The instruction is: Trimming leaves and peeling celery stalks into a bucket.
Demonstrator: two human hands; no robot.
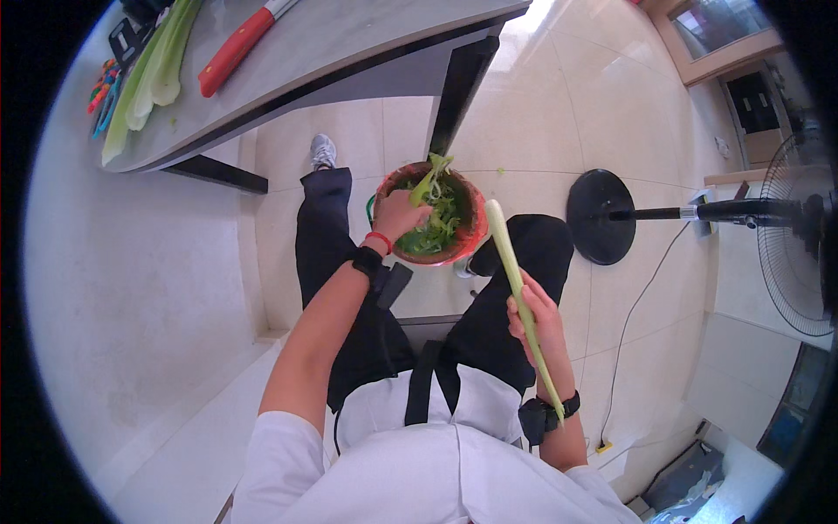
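Observation:
My right hand (541, 316) is wrapped around a long, pale green celery stalk (507, 245), stripped of leaves, its thick end pointing away from me. Over a red bucket (476, 226) on the floor between my feet, my left hand (400, 215) grips a leafy celery piece (422, 188). Torn celery leaves (437, 229) lie inside the bucket below that hand. The left fingertips are partly hidden by the hand itself.
Up left, a table (340, 33) holds several celery stalks (154, 75), a red-handled knife (237, 51) and a colourful beaded item (103, 85). At right stands a black floor fan (601, 216), its cable (632, 314) running along the tiles. A wall (144, 262) borders the left.

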